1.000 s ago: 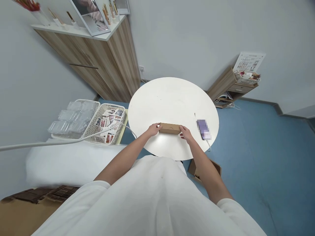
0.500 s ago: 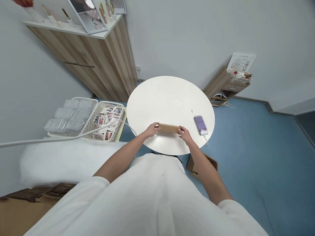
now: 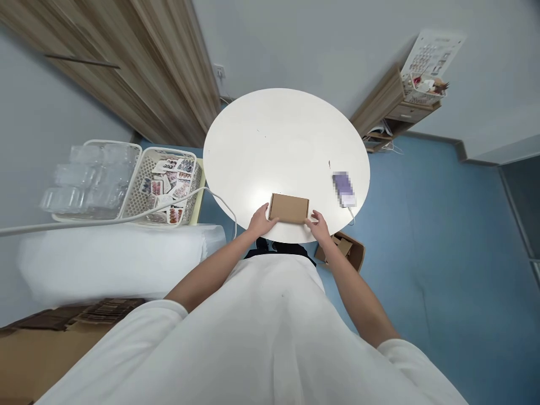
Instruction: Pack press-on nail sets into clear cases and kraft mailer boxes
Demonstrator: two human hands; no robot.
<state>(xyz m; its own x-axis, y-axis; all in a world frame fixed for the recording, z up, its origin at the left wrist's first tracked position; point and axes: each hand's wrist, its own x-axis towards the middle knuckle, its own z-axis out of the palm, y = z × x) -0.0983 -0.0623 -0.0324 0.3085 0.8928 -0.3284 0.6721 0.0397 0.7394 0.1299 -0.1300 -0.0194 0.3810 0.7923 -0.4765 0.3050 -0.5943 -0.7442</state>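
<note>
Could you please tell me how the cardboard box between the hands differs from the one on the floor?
The table box looks closed, while the floor box is open, showing brown pieces inside. The table box is between the left hand and right hand; the floor box is partly hidden by the right forearm. Both are brown.

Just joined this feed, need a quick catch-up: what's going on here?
A person in white stands at a round white table, both hands at a closed brown cardboard box near the table's near edge. The left grip is open around its near left corner; the right grip is open at the near right corner. The box's broad face is up; its contents can't be seen. A pixelated purple item lies farther right on the table.
</note>
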